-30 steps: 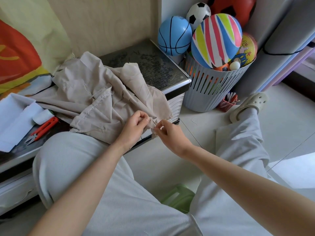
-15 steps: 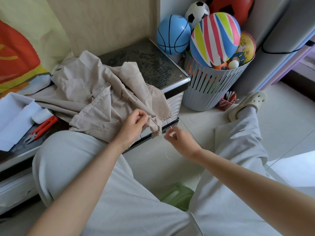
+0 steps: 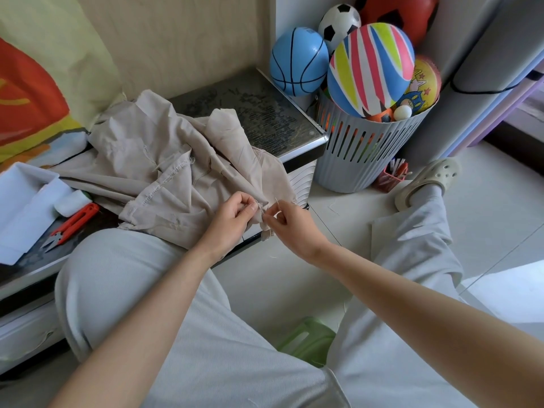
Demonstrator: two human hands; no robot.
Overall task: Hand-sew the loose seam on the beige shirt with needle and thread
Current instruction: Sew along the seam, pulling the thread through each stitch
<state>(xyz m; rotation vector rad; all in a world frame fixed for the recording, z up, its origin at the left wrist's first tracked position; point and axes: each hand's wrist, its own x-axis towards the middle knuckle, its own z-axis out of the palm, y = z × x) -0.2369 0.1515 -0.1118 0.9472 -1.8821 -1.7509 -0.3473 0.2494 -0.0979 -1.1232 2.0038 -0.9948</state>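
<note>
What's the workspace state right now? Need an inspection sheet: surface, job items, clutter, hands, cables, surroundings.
Surface: dark glossy table, shirt heaped across it.
Job's things: beige shirt, crumpled, one edge hanging off the table front; needle at that edge; thread too thin to trace.
Clutter: red snips, white roll, white sheet, all left of the shirt.
Grippers: left hand pinches the shirt edge; right hand pinches the needle beside it.
Cables: black cord looped around a grey post, far right.
Surroundings: slotted basket full of balls beside the table; green stool on the floor between the legs.
</note>
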